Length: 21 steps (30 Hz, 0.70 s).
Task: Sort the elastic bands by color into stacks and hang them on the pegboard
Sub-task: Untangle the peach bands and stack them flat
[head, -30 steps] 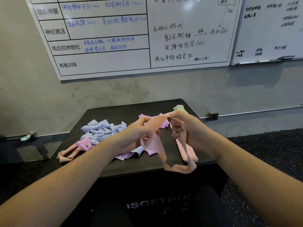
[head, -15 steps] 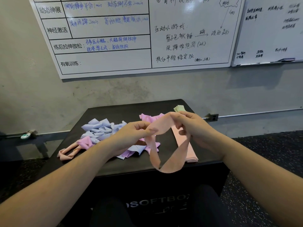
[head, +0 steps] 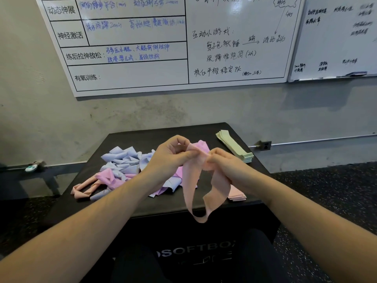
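Left hand (head: 171, 158) and right hand (head: 224, 168) both pinch the twisted peach band (head: 189, 180); recommend flattening it fully before laying it squarely on the peach stack (head: 236, 196) at the box's front right edge.

Black soft box (head: 130, 203), loose lavender and pink bands (head: 124, 166), green stack (head: 234, 146), peach stack (head: 236, 195)

A black padded box (head: 142, 203) stands before a grey concrete wall (head: 142, 111). On its top, a loose heap of lilac and pink elastic bands (head: 124, 164) lies left, a flat stack of pale green bands (head: 234, 145) at the far right, a flat stack of peach bands (head: 236, 194) nearer. Above the box, between both, the left hand (head: 167, 158) and right hand (head: 226, 166) hold a peach band loop (head: 189, 186). Two whiteboards (head: 224, 58) hang on the wall behind.
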Motion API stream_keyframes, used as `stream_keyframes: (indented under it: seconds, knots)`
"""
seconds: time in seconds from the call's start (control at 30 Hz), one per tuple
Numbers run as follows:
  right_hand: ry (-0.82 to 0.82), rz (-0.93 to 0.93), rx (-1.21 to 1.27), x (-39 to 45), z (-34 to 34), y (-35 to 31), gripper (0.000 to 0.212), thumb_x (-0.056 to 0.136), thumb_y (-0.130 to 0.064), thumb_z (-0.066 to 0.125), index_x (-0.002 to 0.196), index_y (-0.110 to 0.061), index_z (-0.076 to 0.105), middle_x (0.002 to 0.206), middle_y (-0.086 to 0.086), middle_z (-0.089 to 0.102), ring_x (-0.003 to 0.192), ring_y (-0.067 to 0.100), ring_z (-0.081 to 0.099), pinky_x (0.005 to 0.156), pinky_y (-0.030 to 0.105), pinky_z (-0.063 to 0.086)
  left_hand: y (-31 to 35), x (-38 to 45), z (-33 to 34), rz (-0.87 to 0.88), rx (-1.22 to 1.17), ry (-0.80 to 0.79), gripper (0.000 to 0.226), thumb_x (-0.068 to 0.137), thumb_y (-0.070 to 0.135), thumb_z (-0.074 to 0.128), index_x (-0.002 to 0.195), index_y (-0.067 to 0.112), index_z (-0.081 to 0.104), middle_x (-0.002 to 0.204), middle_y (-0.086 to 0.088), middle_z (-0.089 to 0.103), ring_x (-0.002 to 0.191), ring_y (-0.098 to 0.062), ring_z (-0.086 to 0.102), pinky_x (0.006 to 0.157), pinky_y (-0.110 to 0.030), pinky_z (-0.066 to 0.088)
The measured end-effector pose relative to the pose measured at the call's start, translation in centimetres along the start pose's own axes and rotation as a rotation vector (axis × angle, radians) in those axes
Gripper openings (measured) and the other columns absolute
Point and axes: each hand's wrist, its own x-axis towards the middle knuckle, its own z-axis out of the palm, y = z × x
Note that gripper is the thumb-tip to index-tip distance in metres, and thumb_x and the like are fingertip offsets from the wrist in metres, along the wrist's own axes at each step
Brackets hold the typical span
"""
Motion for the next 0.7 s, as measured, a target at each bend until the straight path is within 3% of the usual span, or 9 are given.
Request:
stream_keyframes:
  seconds: [0.13,0.23,0.37,0.47,0.53,0.63,0.7]
  knots:
    - [-0.102,0.011,-0.11,-0.1,0.3,0.6,0.027,0.098,-0.024,0.054,0.108,-0.008,0.074,0.097,0.013,0.072,0.085,0.014,0.063,0.078,0.03,0.048,0.3,0.0,0.4,0.018,0.024,0.02,0.015,0.085,0.017,0.081,0.084,0.024,0.067,0.083,-0.008,0.068,0.08,-0.02,0.061,0.078,-0.037,0.046]
    - [-0.145,0.034,-0.052,-0.5,-0.1,0.7,0.025,0.101,-0.017,0.053,0.106,-0.011,0.077,0.098,0.008,0.075,0.084,0.011,0.068,0.078,0.026,0.052,0.7,-0.1,0.6,0.039,0.038,0.029,0.014,0.085,0.02,0.082,0.082,0.026,0.069,0.092,-0.023,0.069,0.081,-0.021,0.062,0.076,-0.036,0.047]
    - [-0.107,-0.031,0.028,-0.7,0.1,1.1,0.031,0.099,-0.006,0.048,0.119,-0.012,0.07,0.102,0.007,0.074,0.094,0.018,0.068,0.091,0.041,0.052,0.8,-0.1,1.2,0.08,0.022,0.051,0.021,0.085,0.013,0.081,0.076,0.024,0.066,0.08,-0.003,0.07,0.075,-0.014,0.061,0.066,-0.023,0.048]
    - [-0.047,-0.177,0.097,-0.6,0.4,0.3,0.032,0.102,-0.023,0.046,0.121,-0.019,0.071,0.117,0.01,0.072,0.109,0.022,0.068,0.1,0.046,0.052,0.9,0.2,1.5,0.063,-0.012,0.075,0.024,0.083,0.018,0.084,0.071,0.028,0.065,0.082,-0.006,0.069,0.078,-0.02,0.062,0.071,-0.031,0.051]
    - [0.007,-0.261,0.099,-1.1,0.5,-0.1,0.027,0.094,-0.04,0.055,0.107,-0.026,0.075,0.109,0.004,0.074,0.106,0.018,0.068,0.098,0.041,0.052,0.8,0.5,1.7,0.056,-0.05,0.088,0.024,0.082,0.021,0.084,0.069,0.03,0.066,0.085,-0.011,0.069,0.082,-0.029,0.064,0.077,-0.041,0.053]
    - [0.064,-0.326,0.011,-1.2,0.6,-0.2,0.025,0.085,-0.047,0.067,0.103,-0.032,0.076,0.106,-0.001,0.076,0.113,0.02,0.067,0.103,0.043,0.05,0.7,1.2,2.0,0.071,-0.076,0.172,0.025,0.086,0.015,0.08,0.07,0.027,0.066,0.075,0.002,0.067,0.073,-0.014,0.06,0.068,-0.026,0.05]
    - [0.103,-0.333,0.004,-0.8,0.7,-0.2,0.014,0.091,-0.03,0.072,0.104,-0.028,0.077,0.102,0.003,0.077,0.103,0.024,0.071,0.097,0.047,0.056,0.6,1.4,2.1,0.07,-0.058,0.165,0.018,0.086,0.015,0.079,0.079,0.023,0.065,0.075,0.004,0.067,0.072,-0.011,0.06,0.063,-0.021,0.049]
